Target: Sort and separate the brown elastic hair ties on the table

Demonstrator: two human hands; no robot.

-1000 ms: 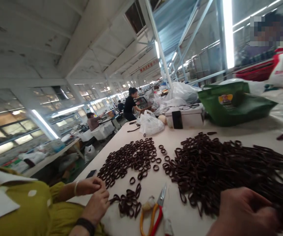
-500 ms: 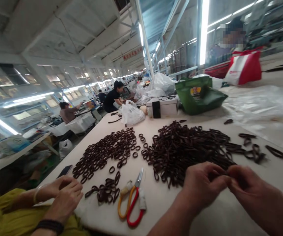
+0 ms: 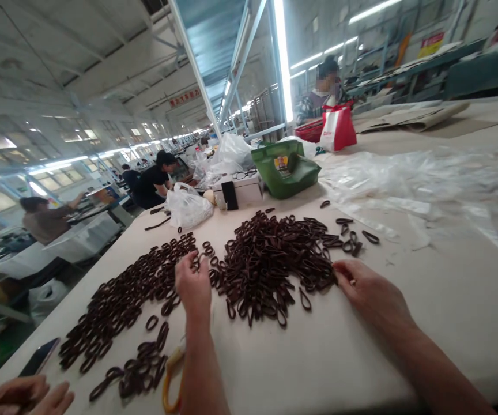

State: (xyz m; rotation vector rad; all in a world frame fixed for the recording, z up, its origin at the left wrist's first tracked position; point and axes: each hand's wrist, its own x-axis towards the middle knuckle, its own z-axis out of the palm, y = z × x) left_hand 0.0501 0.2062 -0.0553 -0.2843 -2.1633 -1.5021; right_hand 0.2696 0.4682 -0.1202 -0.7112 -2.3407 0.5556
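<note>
- One left hand point(image 3: 193, 285) and one right hand point(image 3: 372, 288)
- Two co-worker's hands point(image 3: 13, 395), lower left
- Three heaps of dark brown elastic loops point(image 3: 270, 271)
- One phone point(image 3: 39, 356)
- One white plastic bag point(image 3: 187, 206)
- One green bag point(image 3: 284, 170)
- One red-and-white bag point(image 3: 338, 129)
- One white box point(image 3: 242, 190)
- One desk point(image 3: 318, 363)

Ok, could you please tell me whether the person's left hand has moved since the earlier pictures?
Yes, leftward: the left hand was below the larger pile of dark brown loops and now sits at its left edge.
</note>
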